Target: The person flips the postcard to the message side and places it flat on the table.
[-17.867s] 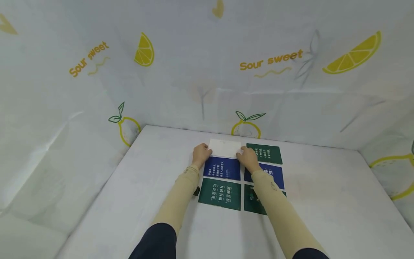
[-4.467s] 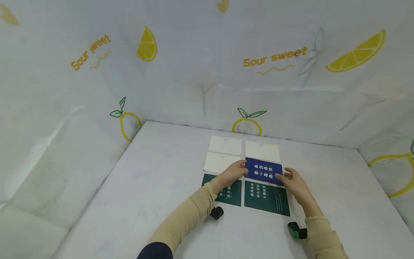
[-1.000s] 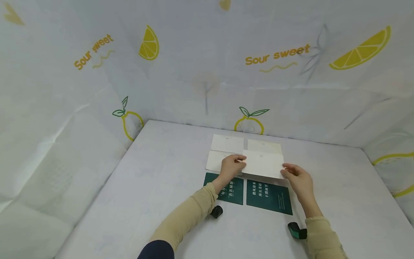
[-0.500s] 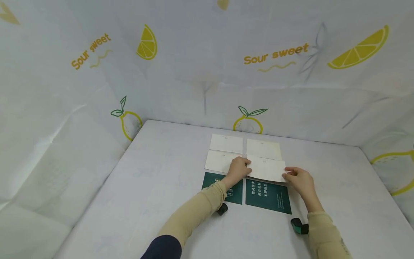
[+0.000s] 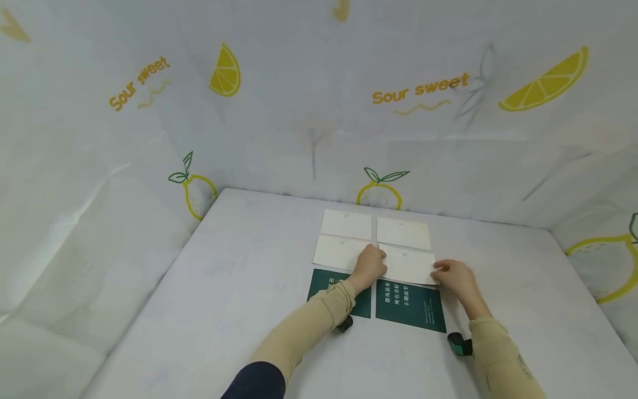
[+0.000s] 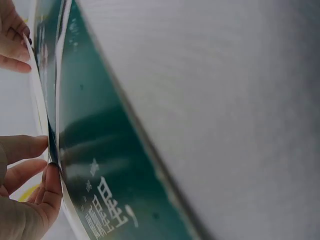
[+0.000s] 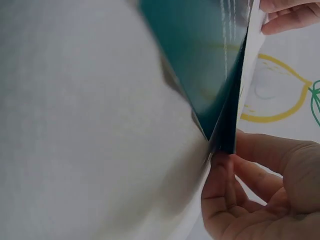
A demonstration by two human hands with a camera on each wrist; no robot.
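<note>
A card [image 5: 408,265], white side up with a dark blue underside in the right wrist view, lies nearly flat in the right column of a card grid. My left hand [image 5: 370,267] pinches its left edge. The thumb and fingers of my right hand [image 7: 265,185] hold its near right corner, slightly raised. Just nearer lies a green card [image 5: 418,310] with white characters. Another green card [image 6: 95,135] is to its left, partly under my left forearm. A white card [image 5: 339,252] lies left of the held one, its right end hidden by my left hand.
Farther back lie two more white-faced cards, one on the left [image 5: 346,224] and one on the right [image 5: 404,233]. The white table [image 5: 239,260] meets a white sheet wall [image 5: 279,138] printed with lemons. A black device [image 5: 459,344] sits at my right wrist.
The blue card from 4.5 s ago is turned white side up and lowered toward the table over the last second. Earlier, the back left, back right and middle left cards also changed from printed to white.
</note>
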